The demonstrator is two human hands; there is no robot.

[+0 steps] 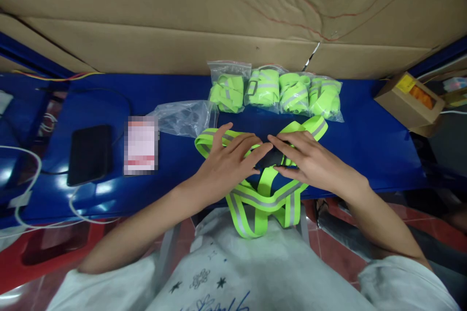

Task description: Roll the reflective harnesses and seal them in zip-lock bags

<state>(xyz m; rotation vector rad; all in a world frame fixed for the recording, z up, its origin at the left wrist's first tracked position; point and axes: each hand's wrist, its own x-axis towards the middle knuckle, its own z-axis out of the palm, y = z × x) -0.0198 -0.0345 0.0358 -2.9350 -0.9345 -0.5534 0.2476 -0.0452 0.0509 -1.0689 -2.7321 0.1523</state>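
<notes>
A bright yellow-green reflective strap harness (pixel 272 200) with grey stripes lies in loops on the blue table. Its lower loops hang over the front edge against my shirt. My left hand (pixel 233 158) is over the left loops, palm down, with fingers stretched and apart. Across from it, my right hand (pixel 306 159) rests over the right loops, its thumb and fingers spread. Fingertips of both hands come close together above a dark patch in the middle of the straps. Parts of the harness are hidden under the hands, and contact there is hard to judge.
Several clear bags (pixel 262 88) of folded yellow-green straps stand in a row at the back. An empty plastic bag (pixel 182 117), a blurred-out card (pixel 141 146) and a black phone-like device (pixel 90 154) lie leftward. A cardboard box (pixel 409 102) stands right; white cables (pixel 34 155) run at left.
</notes>
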